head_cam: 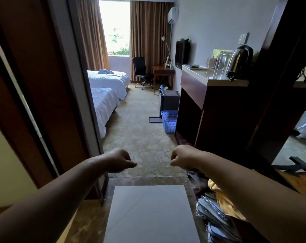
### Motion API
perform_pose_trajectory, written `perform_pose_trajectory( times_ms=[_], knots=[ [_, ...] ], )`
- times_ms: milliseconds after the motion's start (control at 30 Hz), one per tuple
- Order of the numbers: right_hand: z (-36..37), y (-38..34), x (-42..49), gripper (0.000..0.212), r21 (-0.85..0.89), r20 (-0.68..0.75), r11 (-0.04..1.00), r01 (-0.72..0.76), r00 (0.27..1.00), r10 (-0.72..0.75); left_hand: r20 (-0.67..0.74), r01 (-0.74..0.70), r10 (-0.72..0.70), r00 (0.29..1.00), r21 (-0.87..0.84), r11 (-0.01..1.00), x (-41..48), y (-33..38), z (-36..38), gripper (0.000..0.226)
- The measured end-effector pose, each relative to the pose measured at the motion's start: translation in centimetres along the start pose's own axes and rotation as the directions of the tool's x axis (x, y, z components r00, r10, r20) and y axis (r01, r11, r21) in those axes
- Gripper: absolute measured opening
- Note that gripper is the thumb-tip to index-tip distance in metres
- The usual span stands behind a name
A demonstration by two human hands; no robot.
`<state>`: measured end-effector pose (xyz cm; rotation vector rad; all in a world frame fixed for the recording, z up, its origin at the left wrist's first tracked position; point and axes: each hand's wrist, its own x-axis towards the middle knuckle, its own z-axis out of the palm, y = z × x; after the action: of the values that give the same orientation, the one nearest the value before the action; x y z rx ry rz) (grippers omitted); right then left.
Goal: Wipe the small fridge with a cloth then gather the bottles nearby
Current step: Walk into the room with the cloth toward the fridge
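The left hand [119, 160] and right hand [182, 156] reach forward, fingers curled, seemingly holding nothing. Farther in, the small fridge [169, 100] stands on the floor behind a blue basket [169, 121]. What look like bottles [220, 60] stand on the counter [215, 77] beside a kettle [239, 61].

Nothing written is legible from this standpoint. The wall-mounted air conditioner [173, 14], the small fridge [171, 102] on the carpet and the bottles [221, 59] beside the kettle [239, 61] on the counter are too distant and blurred for any label, brand or number to be read.
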<state>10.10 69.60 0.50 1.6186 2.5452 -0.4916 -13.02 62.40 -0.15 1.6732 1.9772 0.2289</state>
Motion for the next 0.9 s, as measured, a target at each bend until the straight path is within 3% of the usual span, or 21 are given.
perform_pose_trajectory(
  times_ms=[400,900],
  knots=[
    [-1.9,5.5,7.7,0.027,-0.015,0.041,0.999,-0.048,0.998,0.048,0.034,0.004,-0.002,0.999,-0.068,0.998,10.4,3.2,-0.1,0.029],
    [-6.2,1.9,26.7,0.029,-0.01,0.036,0.997,-0.073,0.997,0.073,0.036,-0.016,0.017,0.999,-0.014,1.0,26.8,-2.7,-9.9,0.031]
  ],
)
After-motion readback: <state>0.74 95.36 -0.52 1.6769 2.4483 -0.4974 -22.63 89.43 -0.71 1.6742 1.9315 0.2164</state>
